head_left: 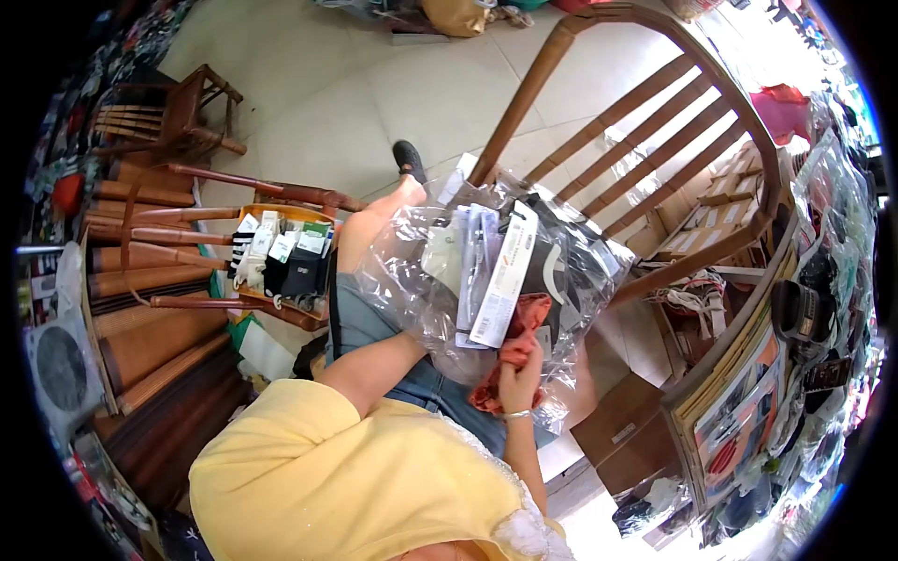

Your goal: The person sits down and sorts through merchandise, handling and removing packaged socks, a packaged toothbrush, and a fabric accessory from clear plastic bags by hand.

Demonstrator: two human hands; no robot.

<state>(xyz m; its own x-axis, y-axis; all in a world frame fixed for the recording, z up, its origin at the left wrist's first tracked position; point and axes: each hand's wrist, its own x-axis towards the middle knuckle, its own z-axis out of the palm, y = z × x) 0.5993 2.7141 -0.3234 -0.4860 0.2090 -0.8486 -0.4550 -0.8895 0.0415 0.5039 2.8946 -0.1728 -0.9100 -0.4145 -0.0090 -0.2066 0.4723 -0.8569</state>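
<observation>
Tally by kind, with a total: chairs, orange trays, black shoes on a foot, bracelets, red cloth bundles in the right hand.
Chairs: 3
Orange tray: 1
Black shoe: 1
Bracelet: 1
Red cloth bundle in the right hand: 1
Total: 7

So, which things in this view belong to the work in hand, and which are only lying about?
Probably part of the work:
red cloth, gripped by the right hand
clear plastic bag, over the lap
long white label, among the bagged goods

Probably just lying about:
yellow tray of small packaged goods
small wooden chair
brown cardboard box
</observation>
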